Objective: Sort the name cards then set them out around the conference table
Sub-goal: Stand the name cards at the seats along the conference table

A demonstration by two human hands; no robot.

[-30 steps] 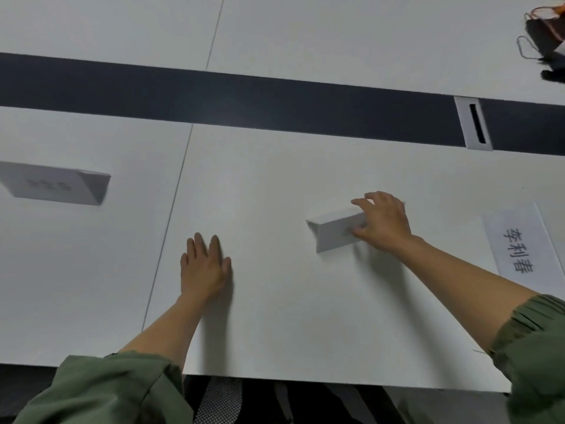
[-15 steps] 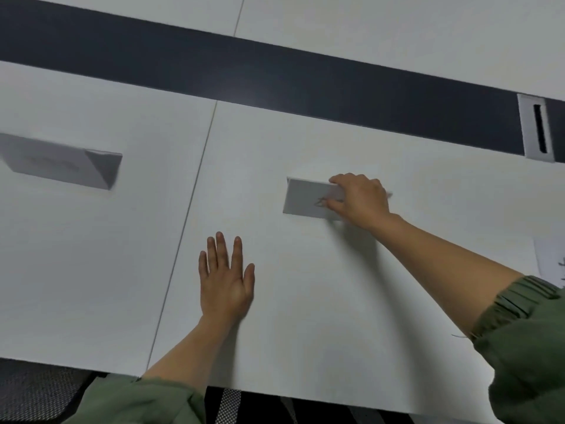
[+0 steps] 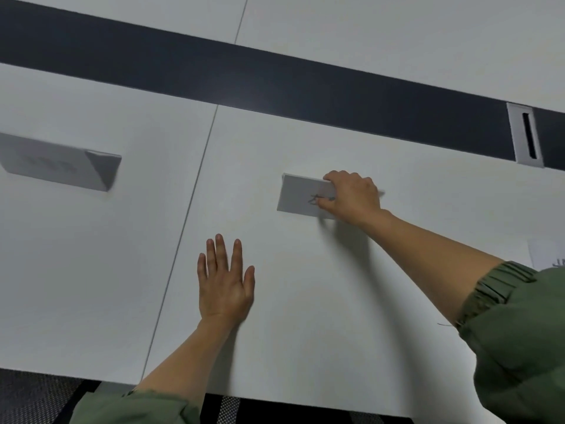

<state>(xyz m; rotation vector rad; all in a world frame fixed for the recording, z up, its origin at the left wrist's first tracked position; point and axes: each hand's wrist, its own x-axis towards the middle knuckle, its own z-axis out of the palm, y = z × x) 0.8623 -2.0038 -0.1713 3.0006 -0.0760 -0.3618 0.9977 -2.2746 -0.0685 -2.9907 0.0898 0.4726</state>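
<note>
A folded white name card (image 3: 298, 195) stands on the white conference table (image 3: 305, 332), its printed face turned toward me. My right hand (image 3: 351, 195) grips its right half, fingers over the top fold and thumb on the front face. My left hand (image 3: 224, 283) lies flat on the table, palm down, fingers apart, holding nothing. A second folded name card (image 3: 61, 162) stands at the left, blurred. The corner of a flat name sheet (image 3: 550, 255) shows at the right edge.
A dark strip (image 3: 275, 75) runs across the table beyond the cards, with a white cable slot (image 3: 526, 136) set in it at the right. A seam (image 3: 186, 215) splits the tabletop left of my left hand. The near table edge runs along the bottom, with a dark mesh chair below.
My right hand has turned the card so its printed face points toward me and moved it a little farther away. The view shifted left, so the flat sheet at the right is nearly out of frame.
</note>
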